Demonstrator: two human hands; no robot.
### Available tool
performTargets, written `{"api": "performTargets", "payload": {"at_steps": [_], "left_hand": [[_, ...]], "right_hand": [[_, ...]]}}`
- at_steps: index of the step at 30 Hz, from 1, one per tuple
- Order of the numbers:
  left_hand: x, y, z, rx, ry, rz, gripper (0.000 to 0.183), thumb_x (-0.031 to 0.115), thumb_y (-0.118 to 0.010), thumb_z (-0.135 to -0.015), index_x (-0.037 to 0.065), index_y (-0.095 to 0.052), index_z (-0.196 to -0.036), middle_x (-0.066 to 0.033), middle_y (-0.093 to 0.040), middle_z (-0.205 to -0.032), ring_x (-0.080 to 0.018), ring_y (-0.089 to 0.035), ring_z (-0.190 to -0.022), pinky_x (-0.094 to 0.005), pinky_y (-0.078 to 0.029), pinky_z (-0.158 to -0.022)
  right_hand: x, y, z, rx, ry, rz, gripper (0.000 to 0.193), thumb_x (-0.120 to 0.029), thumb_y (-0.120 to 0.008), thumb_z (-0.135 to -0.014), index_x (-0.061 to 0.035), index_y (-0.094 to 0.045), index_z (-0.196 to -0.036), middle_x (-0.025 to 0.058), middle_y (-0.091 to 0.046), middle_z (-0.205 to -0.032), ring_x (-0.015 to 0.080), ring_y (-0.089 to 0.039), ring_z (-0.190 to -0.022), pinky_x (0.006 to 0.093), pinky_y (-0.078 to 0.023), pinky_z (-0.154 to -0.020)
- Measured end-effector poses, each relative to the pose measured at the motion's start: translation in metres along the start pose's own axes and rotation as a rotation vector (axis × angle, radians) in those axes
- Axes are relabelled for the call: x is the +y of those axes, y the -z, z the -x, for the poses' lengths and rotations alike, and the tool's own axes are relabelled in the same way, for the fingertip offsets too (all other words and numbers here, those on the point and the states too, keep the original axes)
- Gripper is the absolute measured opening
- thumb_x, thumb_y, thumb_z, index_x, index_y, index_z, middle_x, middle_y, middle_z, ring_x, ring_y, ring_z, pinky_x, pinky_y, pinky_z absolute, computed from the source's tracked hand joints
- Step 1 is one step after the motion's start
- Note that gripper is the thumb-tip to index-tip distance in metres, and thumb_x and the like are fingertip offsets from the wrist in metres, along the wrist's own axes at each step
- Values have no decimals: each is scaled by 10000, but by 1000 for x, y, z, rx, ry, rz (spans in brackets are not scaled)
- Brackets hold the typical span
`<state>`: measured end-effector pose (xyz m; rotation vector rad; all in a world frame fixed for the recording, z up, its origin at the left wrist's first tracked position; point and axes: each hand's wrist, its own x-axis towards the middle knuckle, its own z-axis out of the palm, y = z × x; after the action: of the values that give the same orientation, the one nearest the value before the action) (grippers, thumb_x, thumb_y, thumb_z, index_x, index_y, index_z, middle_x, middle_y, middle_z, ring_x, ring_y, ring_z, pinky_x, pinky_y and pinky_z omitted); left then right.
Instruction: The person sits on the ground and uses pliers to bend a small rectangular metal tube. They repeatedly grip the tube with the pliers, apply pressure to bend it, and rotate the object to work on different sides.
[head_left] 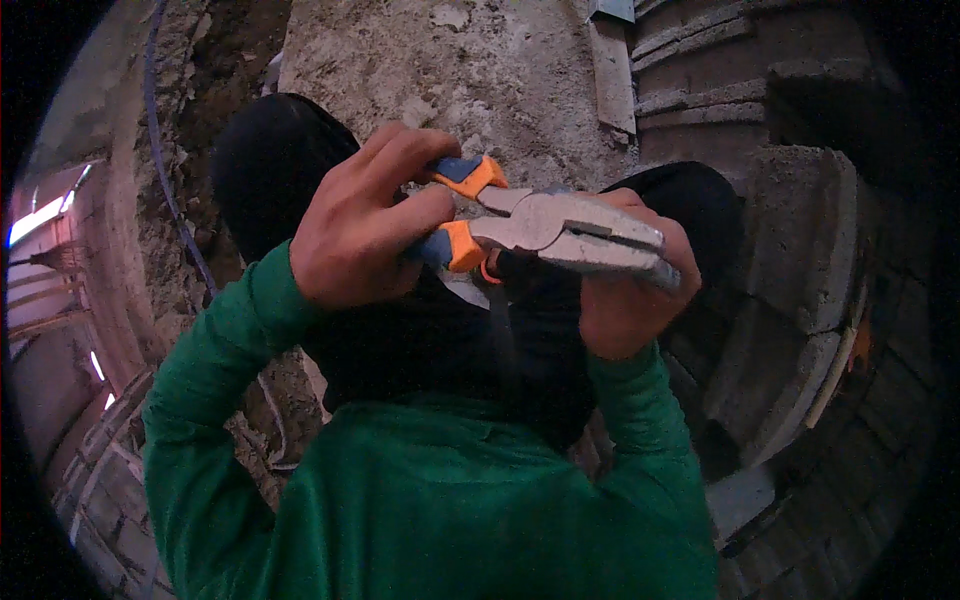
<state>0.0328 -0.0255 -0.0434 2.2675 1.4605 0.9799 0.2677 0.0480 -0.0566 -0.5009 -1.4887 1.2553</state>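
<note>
Holding up a pair of pliers (pixel 545 225), a person in a green top (pixel 400 510) and black pants (pixel 275 155) has both knees bent. The pliers are in the air over the lap, between the 2 hands. The left hand (pixel 362 225) has its fingers bent tightly around the 2 handles, which are blue and orange. The handles stand a little apart. The grey metal head points to the person's right, and there is a thin dark gap between its 2 jaws. The right hand (pixel 645 285) is at the head end, with its fingers bent behind the metal. The pliers hide part of that hand, so it is hard to tell how tightly it grips them, or if it only props them up.

Past the knees is rough, grey ground (pixel 470 70). A long, thin cable (pixel 163 165) runs down the left side. A flat board (pixel 612 80) lies near the top, right of the middle. Big grey blocks (pixel 785 245) sit close by on the right.
</note>
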Motion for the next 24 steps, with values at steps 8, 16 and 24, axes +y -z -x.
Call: {"api": "performTargets", "payload": {"at_steps": [8, 16, 24], "left_hand": [[21, -1, -3, -96, 414, 578, 553, -11, -621, -670, 1, -656, -1221, -218, -594, -1283, -414, -615, -1200, -424, -499, -1038], [42, 30, -6, -301, 968, 1004, 692, 67, -611, -653, -31, -605, -1338, -92, -676, -1217, -167, -598, -1026, -330, -491, -947], [41, 56, 6, -463, 1085, 1108, 644, 61, -617, -706, 19, -636, -1348, 11, -591, -956, -117, -530, -880, -265, -448, -810]], "right_hand": [[-3, 12, -10, 131, -479, -226, 159, -77, -734, -950, -9, -684, -1086, 114, -742, -1018, 212, -710, -879, 360, -564, -832], [11, 28, -14, 17, -872, -1046, 436, -415, -450, -1109, -22, -636, -1153, 156, -711, -954, 270, -672, -866, 443, -569, -810], [-7, 32, -33, -56, -1101, -850, 399, -399, -435, -1114, -31, -556, -1021, 93, -541, -724, 208, -504, -652, 400, -531, -612]]}}
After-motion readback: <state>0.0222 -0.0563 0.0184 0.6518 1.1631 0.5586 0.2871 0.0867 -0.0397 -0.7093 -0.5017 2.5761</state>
